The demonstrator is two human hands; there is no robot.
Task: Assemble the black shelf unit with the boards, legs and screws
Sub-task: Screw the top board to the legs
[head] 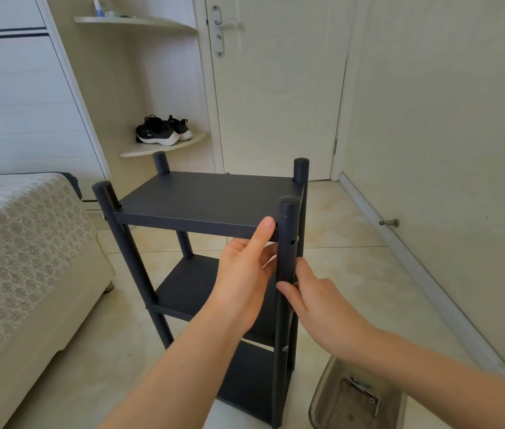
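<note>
Head view — screws [364, 390] in grey tray [322, 393]

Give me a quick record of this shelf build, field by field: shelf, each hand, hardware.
shelf unit: upright on the floor, three tiers
left hand: holds the top board near its right front corner, thumb on the edge
right hand: grips the front right leg below that board
hole: in that leg beside the top board, no screw visible
tray: on the floor at right, holds screws
</note>
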